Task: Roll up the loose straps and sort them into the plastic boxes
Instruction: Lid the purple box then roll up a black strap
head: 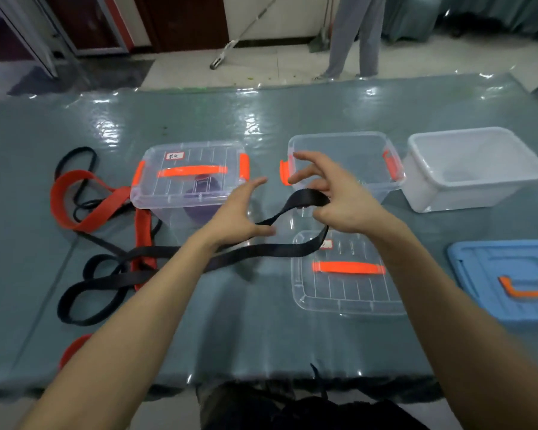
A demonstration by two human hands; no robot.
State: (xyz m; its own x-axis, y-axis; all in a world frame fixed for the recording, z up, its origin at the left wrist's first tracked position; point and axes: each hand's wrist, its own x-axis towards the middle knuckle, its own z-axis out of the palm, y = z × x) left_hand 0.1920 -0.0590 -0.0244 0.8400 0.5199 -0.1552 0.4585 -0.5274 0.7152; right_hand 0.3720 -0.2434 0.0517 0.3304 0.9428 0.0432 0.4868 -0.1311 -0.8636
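A long black strap [239, 254] trails from a loose tangle at the left of the table up to my hands. My right hand [339, 200] grips its end, the strap looped over the curled lower fingers while the index finger and thumb spread upward. My left hand [236, 212] has its fingers straight, and the strap runs through the crook beside its thumb. A red strap [84, 201] lies loose at the left. Behind my hands stand a lidded clear box [156, 197] holding a purple roll [199, 209], an open clear box [348, 144] and an open white box [472, 193].
A clear lid [345, 293] with an orange handle lies near my right forearm, and a blue lid [510, 274] lies at the right edge. A thinner black strap [75, 155] lies at the far left. A red piece [72, 349] shows at the front left. A person stands beyond the table.
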